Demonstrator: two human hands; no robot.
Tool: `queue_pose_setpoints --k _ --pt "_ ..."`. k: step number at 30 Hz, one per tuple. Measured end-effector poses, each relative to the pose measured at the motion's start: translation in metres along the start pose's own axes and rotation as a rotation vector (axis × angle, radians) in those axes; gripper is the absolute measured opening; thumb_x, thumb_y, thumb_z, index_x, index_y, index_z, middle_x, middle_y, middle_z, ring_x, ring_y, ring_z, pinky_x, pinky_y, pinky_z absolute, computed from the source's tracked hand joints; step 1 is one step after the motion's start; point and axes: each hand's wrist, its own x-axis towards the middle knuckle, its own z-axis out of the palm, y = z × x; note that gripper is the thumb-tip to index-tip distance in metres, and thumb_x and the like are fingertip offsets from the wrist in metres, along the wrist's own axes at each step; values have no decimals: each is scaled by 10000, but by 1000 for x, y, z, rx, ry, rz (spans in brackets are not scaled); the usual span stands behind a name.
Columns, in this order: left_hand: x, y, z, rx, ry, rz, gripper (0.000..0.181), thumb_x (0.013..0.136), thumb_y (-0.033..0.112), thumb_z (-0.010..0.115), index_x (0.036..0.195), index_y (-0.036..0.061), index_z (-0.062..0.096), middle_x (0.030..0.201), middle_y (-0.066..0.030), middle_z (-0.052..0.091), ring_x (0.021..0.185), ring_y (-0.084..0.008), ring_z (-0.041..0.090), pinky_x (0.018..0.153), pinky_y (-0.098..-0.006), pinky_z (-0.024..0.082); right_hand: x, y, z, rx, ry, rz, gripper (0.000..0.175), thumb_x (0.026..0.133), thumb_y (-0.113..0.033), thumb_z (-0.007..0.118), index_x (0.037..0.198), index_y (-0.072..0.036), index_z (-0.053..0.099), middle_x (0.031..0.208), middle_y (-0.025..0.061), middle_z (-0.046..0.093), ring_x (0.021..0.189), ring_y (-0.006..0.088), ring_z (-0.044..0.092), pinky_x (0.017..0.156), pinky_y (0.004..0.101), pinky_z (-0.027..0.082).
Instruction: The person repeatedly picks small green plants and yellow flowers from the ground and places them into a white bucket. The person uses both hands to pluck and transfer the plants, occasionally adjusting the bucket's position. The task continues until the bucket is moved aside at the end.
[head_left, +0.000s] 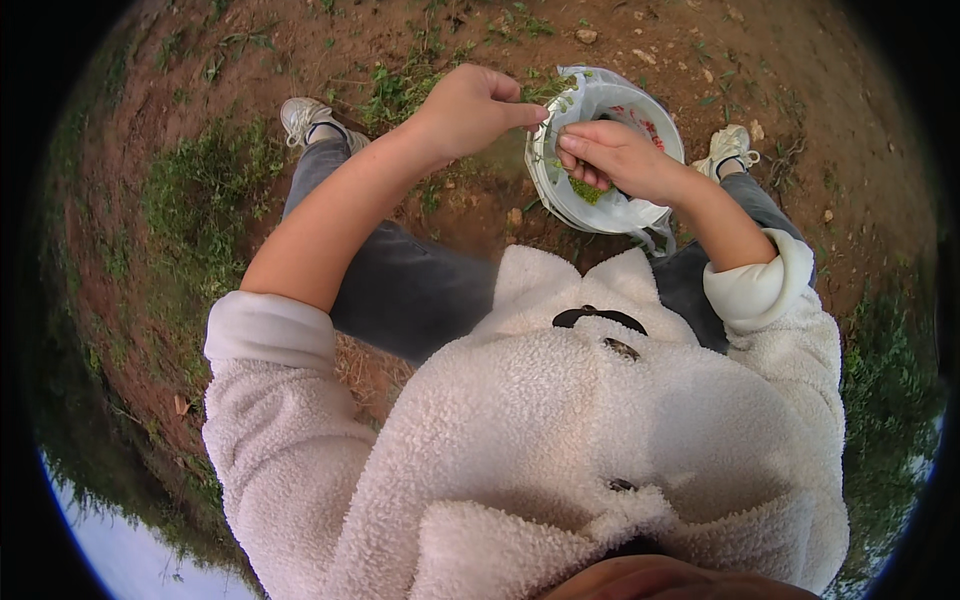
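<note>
My left hand (476, 112) is at the bucket's left rim, thumb and forefinger pinched on a thin green plant sprig (551, 91) with small buds or pods. Over the bucket's mouth, my right hand (619, 159) has its fingertips closed at the sprig's lower part, close to the left thumb. The curled fingers hide exactly what they pinch. The white bucket (670, 127) is lined with a thin translucent plastic bag (600, 217) folded over the rim. Small green plant bits (587, 192) lie inside, partly covered by my right hand.
The bucket stands on reddish bare soil (480, 191) between my spread legs. My left shoe (307, 120) and right shoe (727, 148) flank it. Low green weeds (214, 191) grow on the left, and a plant clump (397, 94) beyond my left forearm. Small stones (586, 35) dot the ground.
</note>
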Motion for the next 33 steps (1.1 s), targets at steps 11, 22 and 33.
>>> queue_pose_setpoints --k 11,22,33 --pt "-10 3 -13 1 63 -53 287 742 213 713 565 28 583 499 15 457 486 -67 363 466 -273 313 -24 -2 -27 68 41 254 291 957 -284 402 791 -66 500 684 -43 405 575 30 349 489 181 298" --pt "-6 8 18 181 -207 -75 238 730 197 712 583 34 618 479 31 427 466 -64 336 448 -268 270 -4 -11 -7 -410 95 -105 339 892 -343 515 938 -21 610 745 113 581 741 201 555 682 330 427" --pt "-6 5 7 149 -215 93 251 830 233 660 699 25 611 525 70 359 512 -33 286 450 -245 248 -2 2 -17 -275 36 -81 312 948 -286 427 797 -35 533 689 7 520 632 96 485 577 247 404"
